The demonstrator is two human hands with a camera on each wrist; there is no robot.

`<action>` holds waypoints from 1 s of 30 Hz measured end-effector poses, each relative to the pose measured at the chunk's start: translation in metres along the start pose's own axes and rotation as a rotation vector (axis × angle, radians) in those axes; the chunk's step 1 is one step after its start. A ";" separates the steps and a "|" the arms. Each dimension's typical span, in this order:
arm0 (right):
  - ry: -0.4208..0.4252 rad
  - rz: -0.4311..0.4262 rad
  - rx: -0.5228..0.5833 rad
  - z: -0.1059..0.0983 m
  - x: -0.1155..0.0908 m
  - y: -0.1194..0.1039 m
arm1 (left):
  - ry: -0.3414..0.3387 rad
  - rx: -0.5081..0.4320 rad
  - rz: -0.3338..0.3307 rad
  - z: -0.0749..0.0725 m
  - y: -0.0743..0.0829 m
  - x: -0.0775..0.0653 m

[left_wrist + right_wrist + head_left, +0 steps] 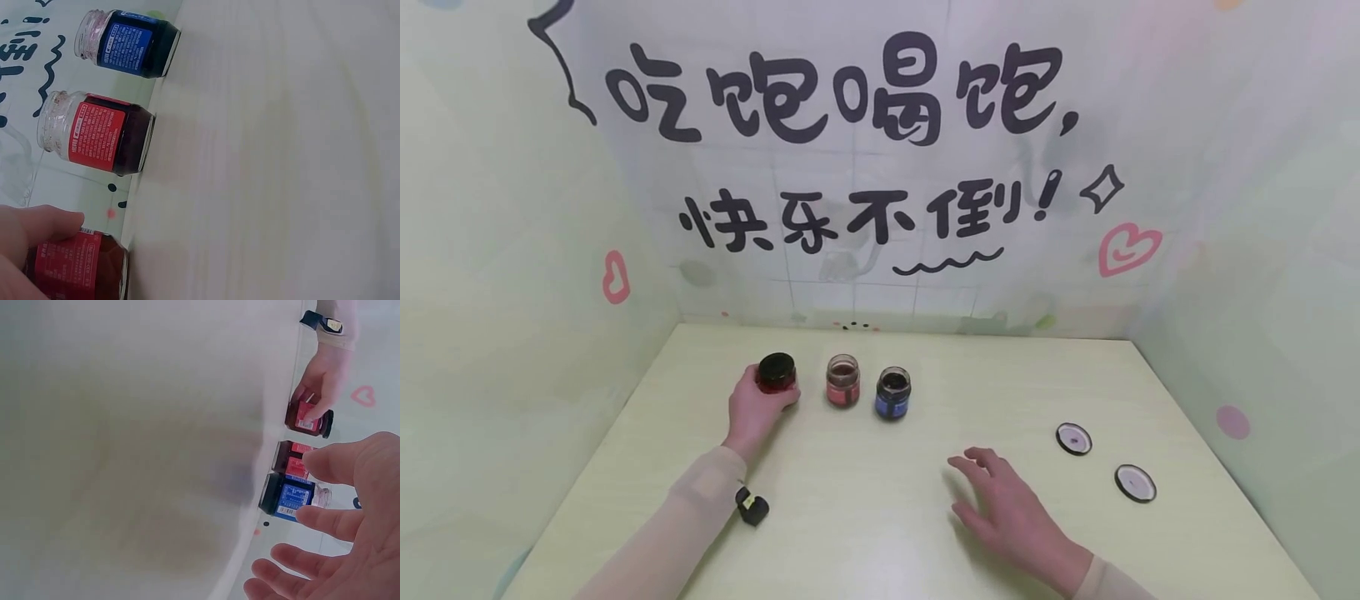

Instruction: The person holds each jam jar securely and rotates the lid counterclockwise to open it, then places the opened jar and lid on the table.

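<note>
At the table's far left, my left hand (pixel 758 408) grips a lidded glass jar (pixel 777 375) with a black lid and a red label. Its thumb lies across the jar (pixel 69 265) in the left wrist view. Just right of it stands a lidless jar with a red label (pixel 843 383), its mouth uncovered. Beside that is a lidless jar with a blue label (pixel 892 394), dark contents inside. My right hand (pixel 1011 508) hovers over the right middle of the table, fingers spread and holding nothing.
Two jar lids lie on the right side of the table, their pale insides up: one farther back (pixel 1074 439), one nearer (pixel 1136 483). A printed curtain (pixel 880 292) with dark lettering rises behind the table (pixel 850 517), and pale panels flank both sides.
</note>
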State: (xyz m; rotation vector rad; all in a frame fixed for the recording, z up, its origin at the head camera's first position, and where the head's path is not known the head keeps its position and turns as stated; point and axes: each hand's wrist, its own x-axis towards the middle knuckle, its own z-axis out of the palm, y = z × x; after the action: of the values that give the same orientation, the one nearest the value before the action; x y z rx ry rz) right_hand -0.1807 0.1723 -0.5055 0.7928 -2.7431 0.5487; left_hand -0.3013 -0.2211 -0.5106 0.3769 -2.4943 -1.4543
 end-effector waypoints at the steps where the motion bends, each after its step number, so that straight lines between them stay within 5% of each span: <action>1: 0.005 0.000 0.003 -0.001 0.001 0.000 | -0.004 0.011 0.003 0.000 0.000 0.000; 30: 0.132 -0.006 0.068 -0.018 0.022 0.004 | 0.045 0.014 0.016 0.001 0.011 -0.018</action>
State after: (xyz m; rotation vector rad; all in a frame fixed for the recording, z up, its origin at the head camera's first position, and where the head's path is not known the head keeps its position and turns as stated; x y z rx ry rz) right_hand -0.1994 0.1729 -0.4833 0.7522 -2.6131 0.6714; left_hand -0.2859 -0.2092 -0.5027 0.3869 -2.4683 -1.4068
